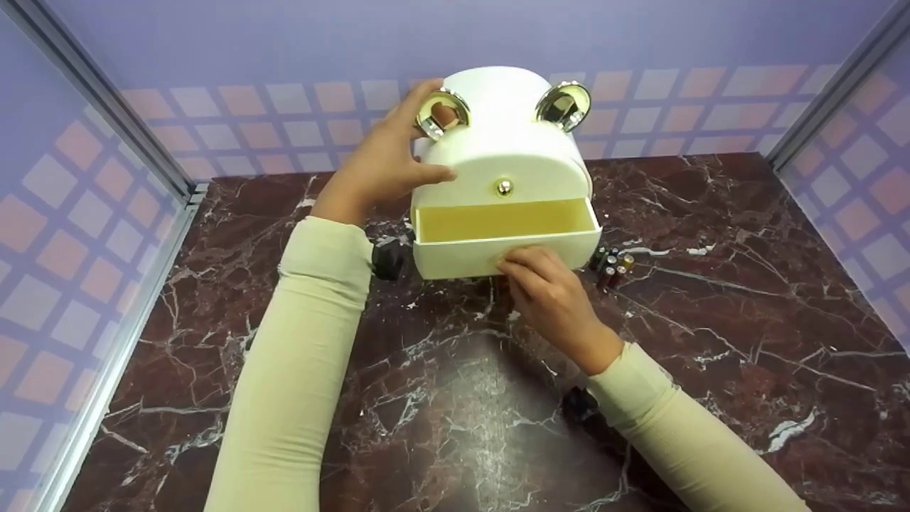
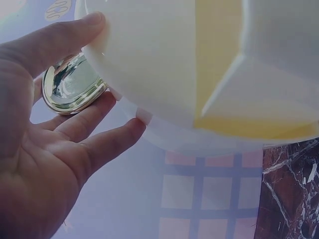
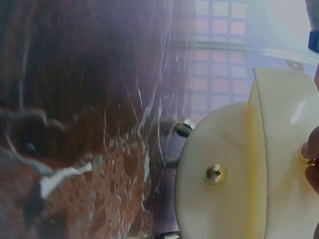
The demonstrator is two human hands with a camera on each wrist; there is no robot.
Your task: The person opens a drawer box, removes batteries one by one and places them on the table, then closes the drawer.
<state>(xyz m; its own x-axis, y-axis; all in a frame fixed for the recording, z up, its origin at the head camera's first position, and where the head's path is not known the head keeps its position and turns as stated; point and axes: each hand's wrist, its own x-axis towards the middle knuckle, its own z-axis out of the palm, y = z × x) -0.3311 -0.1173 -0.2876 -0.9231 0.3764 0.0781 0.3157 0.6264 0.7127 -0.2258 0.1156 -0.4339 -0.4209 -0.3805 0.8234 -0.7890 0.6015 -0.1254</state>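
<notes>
A white storage box (image 1: 498, 107) with a rounded top and two gold ears stands near the back wall. Its lower drawer (image 1: 448, 262) is pulled out, showing a yellow inside. My right hand (image 1: 554, 295) pinches the drawer's small gold knob (image 3: 302, 153) between thumb and fingers, which mostly hide it. Above the drawer, a second gold knob (image 1: 504, 187) sits on the closed upper front. My left hand (image 1: 387, 156) holds the box's left side, thumb on the front face and fingers reaching behind the gold ear (image 1: 442, 114). In the left wrist view its fingertips touch the curved shell.
Several small coloured cylinders (image 1: 613, 266) stand on the dark red marble tabletop (image 1: 725, 320), close to the box's right side. Tiled lilac walls (image 1: 306, 107) enclose the table at the back and both sides. A dark wrist camera (image 1: 389, 259) is on my left wrist.
</notes>
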